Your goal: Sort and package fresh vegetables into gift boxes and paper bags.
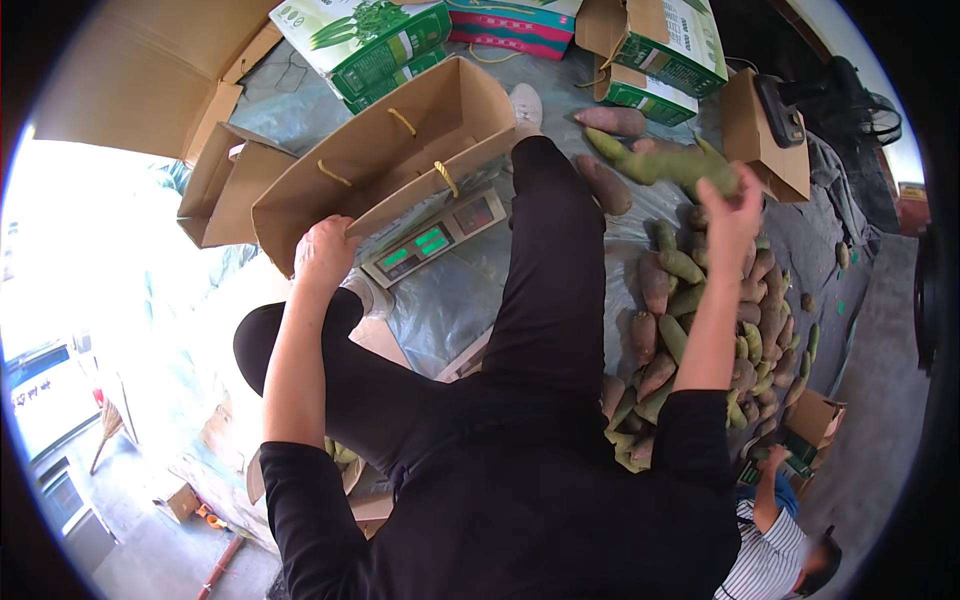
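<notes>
The left hand (322, 250) grips the cardboard gift box (385, 165) by its rim over the scale (435, 238); the right hand (732, 205) clasps a sweet potato (665, 163) above the sweet potato pile (715, 330), the black-clad leg (550, 260) between.

Brown box (380, 165), seemingly green-purple tuber (665, 165)

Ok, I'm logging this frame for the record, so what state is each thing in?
Left hand: gripping the box's edge.
Right hand: raised, holding a sweet potato.
Cardboard box: open, tilted, resting on the scale.
Scale: switched on, display lit.
Sweet potato pile: loose on the sheet.
Green box: flaps open.
</notes>
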### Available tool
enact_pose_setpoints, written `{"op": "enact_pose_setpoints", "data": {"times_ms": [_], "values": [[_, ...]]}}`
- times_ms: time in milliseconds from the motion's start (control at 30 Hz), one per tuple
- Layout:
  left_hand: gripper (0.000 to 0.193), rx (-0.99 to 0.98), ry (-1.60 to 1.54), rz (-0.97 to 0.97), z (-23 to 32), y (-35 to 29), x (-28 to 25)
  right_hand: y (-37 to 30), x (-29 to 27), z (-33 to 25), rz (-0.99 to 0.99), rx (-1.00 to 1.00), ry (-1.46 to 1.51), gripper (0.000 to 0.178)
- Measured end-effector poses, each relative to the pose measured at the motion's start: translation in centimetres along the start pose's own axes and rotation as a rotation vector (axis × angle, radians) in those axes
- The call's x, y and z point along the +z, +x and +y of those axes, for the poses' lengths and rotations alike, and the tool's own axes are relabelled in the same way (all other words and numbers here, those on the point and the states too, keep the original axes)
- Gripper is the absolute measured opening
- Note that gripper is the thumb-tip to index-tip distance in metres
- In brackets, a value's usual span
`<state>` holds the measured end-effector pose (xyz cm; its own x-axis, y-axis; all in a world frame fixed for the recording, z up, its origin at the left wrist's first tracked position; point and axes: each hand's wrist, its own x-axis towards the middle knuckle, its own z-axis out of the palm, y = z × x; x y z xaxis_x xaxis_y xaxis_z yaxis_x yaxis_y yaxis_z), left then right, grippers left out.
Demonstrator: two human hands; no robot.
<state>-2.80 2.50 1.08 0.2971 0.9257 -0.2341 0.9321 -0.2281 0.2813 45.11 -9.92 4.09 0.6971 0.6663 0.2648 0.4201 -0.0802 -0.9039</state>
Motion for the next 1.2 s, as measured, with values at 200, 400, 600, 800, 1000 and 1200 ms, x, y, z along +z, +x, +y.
{"op": "enact_pose_setpoints", "data": {"times_ms": [200, 400, 600, 800, 1000, 1200], "values": [[0.027, -0.013, 0.012, -0.029, 0.9, 0.3, -0.3, 4.2, 5.8, -11.6, -0.074, -0.285, 0.457, 0.052], [0.026, -0.21, 0.149, -0.139, 2.4, -0.1, -1.3, -1.1, 19.1, -14.7, -0.535, -0.157, 0.408, 0.051], [0.034, -0.084, 0.185, 0.211, 3.2, -1.0, 0.7, -6.9, 28.9, -10.0, -0.583, -0.019, -0.024, 0.052], [0.031, -0.032, 0.218, 0.328, 4.5, -1.5, 2.2, -6.8, 28.9, -9.7, -0.811, -0.182, -0.209, 0.037], [0.018, -0.043, 0.285, 0.378, 2.9, -0.5, 2.7, -1.7, 18.2, -8.4, -0.665, -0.201, 0.17, 0.03], [0.03, -0.127, 0.331, 0.338, 2.2, -0.2, 2.8, -6.0, 5.5, 10.9, -0.529, 0.118, -0.335, 0.022]]}}
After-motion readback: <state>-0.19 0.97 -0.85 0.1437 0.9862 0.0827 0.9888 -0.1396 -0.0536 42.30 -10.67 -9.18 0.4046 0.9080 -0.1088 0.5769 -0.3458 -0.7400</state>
